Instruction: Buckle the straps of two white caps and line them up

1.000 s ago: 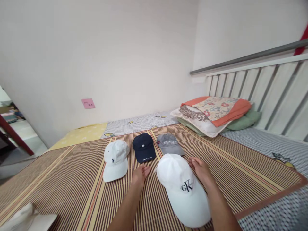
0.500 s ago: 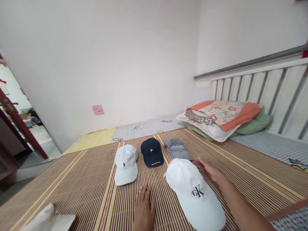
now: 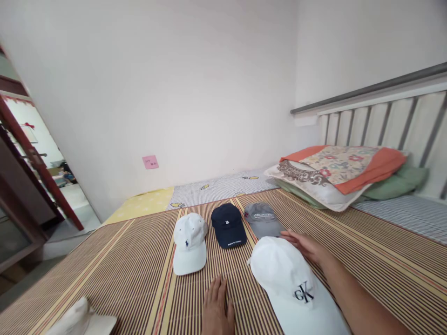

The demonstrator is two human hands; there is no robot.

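Observation:
Several caps lie on a striped bamboo mat (image 3: pixel 139 260). A white cap with a small dark emblem (image 3: pixel 190 244) is at the left of the row, a navy cap (image 3: pixel 228 225) in the middle and a grey cap (image 3: pixel 263 219) at the right. Closer to me, a large white cap with "CK" letters (image 3: pixel 289 279) has its brim towards me. My left hand (image 3: pixel 218 307) rests flat on the mat, fingers extended, holding nothing. My right hand (image 3: pixel 305 244) reaches behind the CK cap, fingers stretched out with tips at the grey cap's brim; its thumb is hidden.
A beige cap (image 3: pixel 82 318) is partly in view at the lower left. Stacked pillows (image 3: pixel 342 172) lie by the white slatted headboard (image 3: pixel 377 121). A pink note (image 3: pixel 150 162) is on the back wall, and a doorway stands at the far left.
The camera view has turned slightly, so the scene sits further right and a little lower. My right fingertips now meet the grey cap's brim edge. My left hand stays flat on the mat.

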